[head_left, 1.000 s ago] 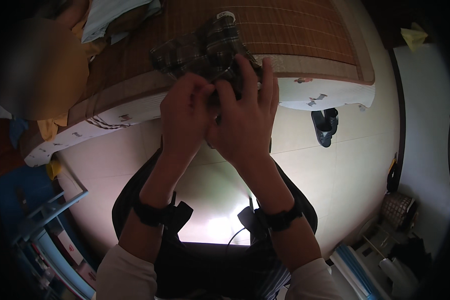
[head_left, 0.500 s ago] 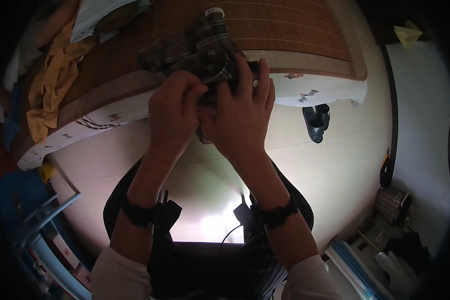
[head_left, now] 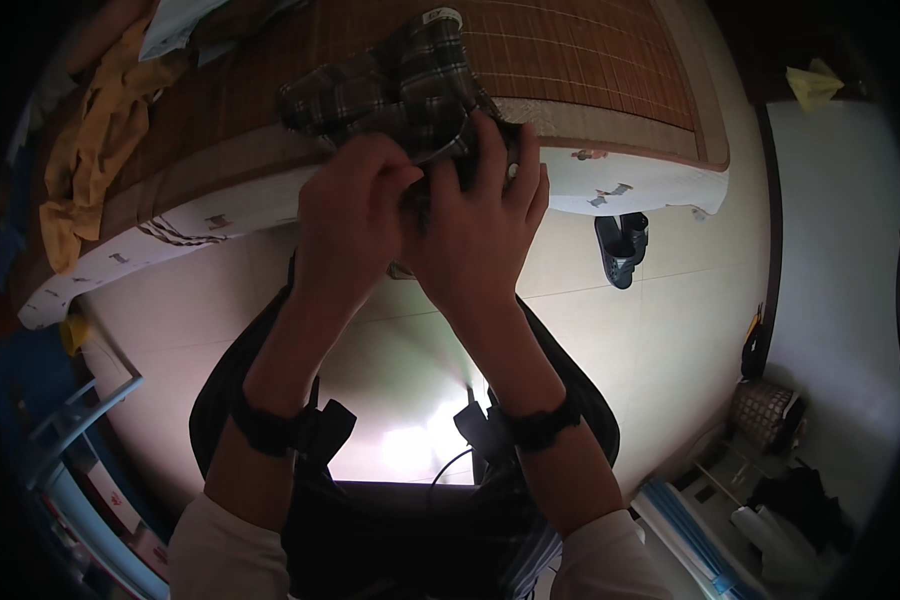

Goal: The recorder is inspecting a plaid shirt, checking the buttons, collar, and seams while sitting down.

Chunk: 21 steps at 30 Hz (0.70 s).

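Observation:
A dark plaid shirt with thin light lines and a pale label lies bunched over the near edge of the bed. My left hand is closed at the shirt's near part, its thumb and forefinger pinched on the cloth. Beside it, my right hand grips the same garment, fingers bent over the fabric and somewhat apart; its thumb is hidden behind the left hand. A small white button shows between the right fingers. What lies under both palms is mostly out of sight.
The bed has a brown slatted mat and a white patterned side. A mustard cloth hangs over its left part. Dark slippers sit on the tiled floor. Blue frame furniture stands at left, a checked bag at right.
The whole view has shifted slightly. Both hands stay on the plaid shirt in nearly the same pose, with small finger movements at the cloth.

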Motion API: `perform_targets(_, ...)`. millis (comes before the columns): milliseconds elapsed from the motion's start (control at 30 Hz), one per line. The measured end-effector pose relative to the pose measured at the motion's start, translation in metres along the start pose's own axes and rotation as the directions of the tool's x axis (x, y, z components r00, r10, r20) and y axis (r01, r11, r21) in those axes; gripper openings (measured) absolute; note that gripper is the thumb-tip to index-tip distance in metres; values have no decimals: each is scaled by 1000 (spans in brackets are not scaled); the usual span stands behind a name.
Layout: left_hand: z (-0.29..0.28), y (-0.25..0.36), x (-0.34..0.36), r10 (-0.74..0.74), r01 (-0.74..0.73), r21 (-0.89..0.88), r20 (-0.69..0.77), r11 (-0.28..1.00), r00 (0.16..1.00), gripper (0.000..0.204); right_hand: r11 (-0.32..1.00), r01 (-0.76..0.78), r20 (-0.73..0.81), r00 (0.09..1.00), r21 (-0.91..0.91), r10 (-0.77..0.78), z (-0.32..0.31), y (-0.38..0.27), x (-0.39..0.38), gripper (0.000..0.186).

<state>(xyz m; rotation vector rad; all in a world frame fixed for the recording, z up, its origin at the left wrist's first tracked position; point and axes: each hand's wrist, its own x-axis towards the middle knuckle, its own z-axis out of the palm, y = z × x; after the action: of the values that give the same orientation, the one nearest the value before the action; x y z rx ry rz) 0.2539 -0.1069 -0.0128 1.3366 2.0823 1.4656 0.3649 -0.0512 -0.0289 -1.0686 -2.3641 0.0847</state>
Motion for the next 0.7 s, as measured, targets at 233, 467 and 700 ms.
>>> perform_targets(233, -5, 3, 0, -85, 88, -78, 44, 993, 995, 6, 1000, 15, 40, 999, -23, -14, 1, 1, 0, 33)
perform_targets(467, -10, -6, -1, -239, 299, -224, 261, 928, 935, 17, 998, 46, 114, 993, -49, -40, 6, 12, -3, 34)
perform_targets(700, -10, -5, -5, -214, 233, -148, 134, 961, 968, 10, 993, 105, 159, 981, 49, -111, -1, 10, 4, 32)
